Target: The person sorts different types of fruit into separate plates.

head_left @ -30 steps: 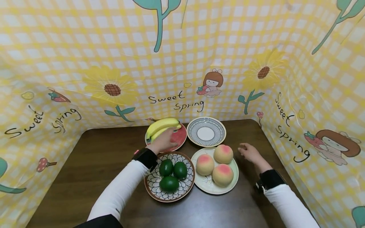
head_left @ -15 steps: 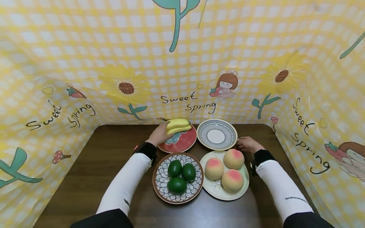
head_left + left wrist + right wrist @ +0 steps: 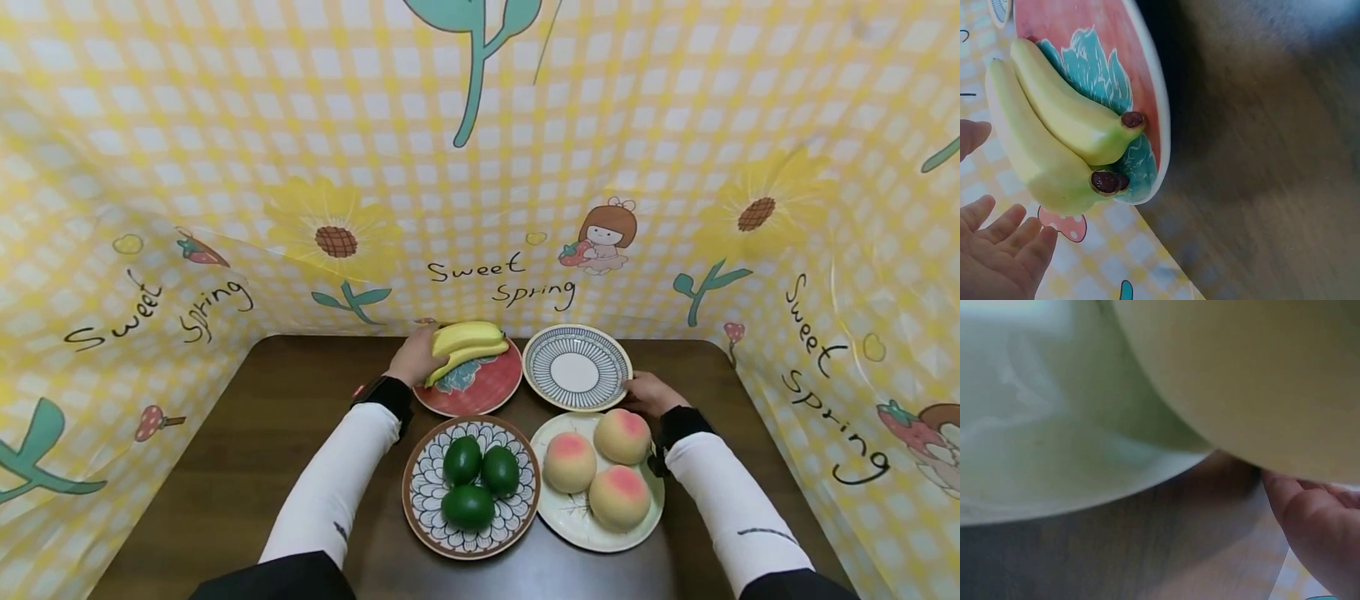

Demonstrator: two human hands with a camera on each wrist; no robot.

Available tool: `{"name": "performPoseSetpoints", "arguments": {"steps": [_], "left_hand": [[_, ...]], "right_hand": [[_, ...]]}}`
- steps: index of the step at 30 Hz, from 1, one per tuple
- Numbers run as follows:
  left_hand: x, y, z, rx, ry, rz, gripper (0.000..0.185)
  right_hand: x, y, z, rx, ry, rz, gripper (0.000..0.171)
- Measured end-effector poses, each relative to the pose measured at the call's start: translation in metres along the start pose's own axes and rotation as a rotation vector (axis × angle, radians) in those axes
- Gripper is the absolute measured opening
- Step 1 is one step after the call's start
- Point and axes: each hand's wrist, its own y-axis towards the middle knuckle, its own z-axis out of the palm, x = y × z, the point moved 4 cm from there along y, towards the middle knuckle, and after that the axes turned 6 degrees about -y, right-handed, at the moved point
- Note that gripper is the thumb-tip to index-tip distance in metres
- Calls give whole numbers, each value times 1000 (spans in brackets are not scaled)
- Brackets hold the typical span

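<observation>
Two yellow bananas (image 3: 468,337) lie side by side on a red plate (image 3: 495,379) with a blue-green leaf pattern, at the back of the table. My left hand (image 3: 416,354) is at their left end; in the left wrist view its fingers (image 3: 1019,234) are spread, a small gap away from the bananas. My right hand (image 3: 651,393) pinches the right rim of a white plate (image 3: 576,375) with dark radiating lines. The right wrist view shows part of that hand (image 3: 1316,519), its fingertips hidden behind a peach (image 3: 1260,381).
In front, a brown-rimmed plate (image 3: 408,492) bears three dark green oval fruits (image 3: 467,507). Beside it, a pale green plate (image 3: 558,512) holds three peaches (image 3: 618,497). Yellow checked cloth (image 3: 360,125) hangs behind and beside the dark wooden table (image 3: 247,442).
My left hand has shifted from over the bananas to their left end. The right hand has come in from beside the peaches to the lined plate's rim. The head view has turned slightly.
</observation>
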Motion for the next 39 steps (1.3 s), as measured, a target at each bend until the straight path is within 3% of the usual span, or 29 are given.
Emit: {"name": "performPoseSetpoints", "arguments": {"steps": [4,6,10,12,17,20,25,28,33,34,35,36,39], "left_hand": [[-3,14,5,1,-5,-16,74],[-1,22,9,3,3,-25,76],[2,36,16,14,64,-54,78],[4,40,18,20,93,-77,79],[8,45,22,35,109,-83,83],[9,45,24,57,124,-75,80],[11,44,26,61,151,-73,68],[14,44,30,61,155,-74,65],[21,43,37,70,156,-99,65],[22,43,38,65,161,-97,65],[22,43,39,61,164,-94,65],[22,43,39,54,166,-88,65],[18,45,39,36,161,-62,63]], "right_hand": [[35,-45,26,-32,6,-72,34],[76,-93,61,-39,-4,-108,30],[64,-87,57,-50,-6,-121,33],[79,-104,70,-38,2,-141,33],[122,-147,103,-143,-74,-44,48],[109,-131,94,-161,-85,-7,51],[39,-60,45,-116,14,-35,47],[20,-41,33,-113,31,-51,47],[64,-92,69,-122,-11,-63,46],[74,-104,76,-101,-3,-99,46],[90,-120,87,-111,-16,-91,47],[93,-120,86,-131,-42,-69,49],[141,-164,117,-192,-108,-7,52]]}}
